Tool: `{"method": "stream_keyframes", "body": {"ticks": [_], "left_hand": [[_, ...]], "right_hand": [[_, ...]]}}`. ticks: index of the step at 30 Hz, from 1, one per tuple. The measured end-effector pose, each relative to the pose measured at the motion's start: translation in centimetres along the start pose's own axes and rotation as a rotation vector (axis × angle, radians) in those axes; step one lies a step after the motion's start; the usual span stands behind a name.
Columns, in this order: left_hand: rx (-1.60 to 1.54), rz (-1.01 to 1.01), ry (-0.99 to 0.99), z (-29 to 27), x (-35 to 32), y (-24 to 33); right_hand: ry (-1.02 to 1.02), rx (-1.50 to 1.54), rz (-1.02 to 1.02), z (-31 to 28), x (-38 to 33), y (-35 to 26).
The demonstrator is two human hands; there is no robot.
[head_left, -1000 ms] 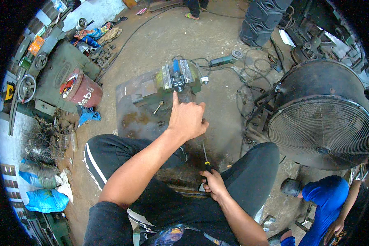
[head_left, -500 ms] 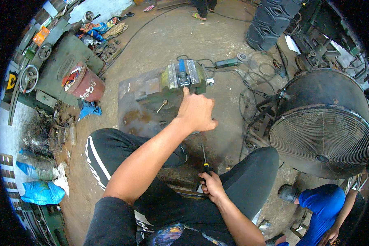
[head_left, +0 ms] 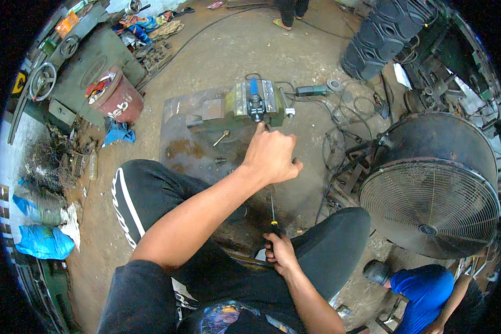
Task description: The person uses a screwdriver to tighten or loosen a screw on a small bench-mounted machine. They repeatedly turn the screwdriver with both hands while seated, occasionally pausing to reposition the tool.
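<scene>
A green bench vise (head_left: pixel 231 108) stands on a dark metal plate (head_left: pixel 175 128) on the floor before me. Between its pale jaws sits a dark metal fitting with a blue lever-like part (head_left: pixel 254 87); its exact kind is unclear. My left hand (head_left: pixel 268 156) reaches over the plate, one finger extended to the near end of the fitting, thumb apart, other fingers curled and partly hidden. Close to my lap, my right hand (head_left: pixel 281 253) is closed round a screwdriver (head_left: pixel 274 224) with a black and yellow handle, its shaft pointing away from me.
A small dark threaded piece (head_left: pixel 221 161) lies on the plate. Beyond the vise is an angle grinder (head_left: pixel 312 90) with cables. At right are a large drum fan (head_left: pixel 428 206) and another person's blue-clad leg (head_left: pixel 428 289). A red bucket (head_left: pixel 119 100) stands at left.
My view has shifted slightly. The left hand stays at the vise with its finger on the fitting, and the right hand keeps the screwdriver. The small threaded piece shows more fully.
</scene>
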State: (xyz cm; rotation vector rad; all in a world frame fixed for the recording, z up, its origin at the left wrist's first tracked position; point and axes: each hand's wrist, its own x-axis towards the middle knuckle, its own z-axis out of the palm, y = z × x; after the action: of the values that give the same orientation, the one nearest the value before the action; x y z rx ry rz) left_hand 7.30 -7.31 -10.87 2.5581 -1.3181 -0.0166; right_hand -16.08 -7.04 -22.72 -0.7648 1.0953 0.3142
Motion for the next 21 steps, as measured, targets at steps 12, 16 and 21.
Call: {"method": "stream_keyframes", "body": {"ticks": [12, 16, 21], "left_hand": [[0.043, -0.04, -0.038, -0.1, 0.6, -0.2], [-0.094, -0.076, -0.03, -0.6, 2.1, -0.3], [-0.211, -0.077, -0.03, -0.8, 2.1, -0.5]], "right_hand": [[-0.076, -0.02, -0.012, -0.8, 0.5, 0.4], [-0.081, -0.062, -0.011, -0.7, 0.5, 0.3], [-0.046, -0.053, -0.008, -0.2, -0.1, -0.3]]}}
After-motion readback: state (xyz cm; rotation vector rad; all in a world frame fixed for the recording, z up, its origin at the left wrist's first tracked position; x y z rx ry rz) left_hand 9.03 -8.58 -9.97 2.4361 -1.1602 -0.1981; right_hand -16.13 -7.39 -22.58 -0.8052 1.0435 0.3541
